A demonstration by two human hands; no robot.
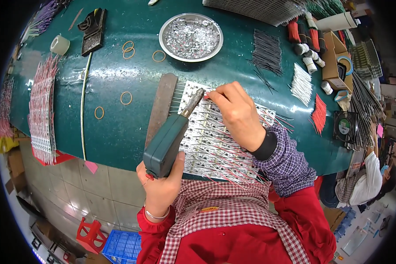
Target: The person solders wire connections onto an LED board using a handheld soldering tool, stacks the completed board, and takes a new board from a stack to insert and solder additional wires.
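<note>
My left hand [162, 191] is wrapped round a dark green soldering gun [165, 143], its metal tip angled up toward the far edge of a white circuit board panel [196, 147]. Right beside that tip, my right hand [240, 115] pinches a short red wire [207, 95] against the board; its far end is hidden by my fingers. Rows of small components cover the panel, and many thin red and white wires lie across it. A flat, rusty metal bar [160, 103] lies along the panel's left side.
Past the panel stands a metal bowl [163, 43] of silvery scraps. Bundles of black wires [267, 50], white wires [301, 84] and red wires [319, 114] lie to the right. Wired boards [42, 110] and rubber bands [126, 97] are on the left. A co-worker [363, 185] sits at far right.
</note>
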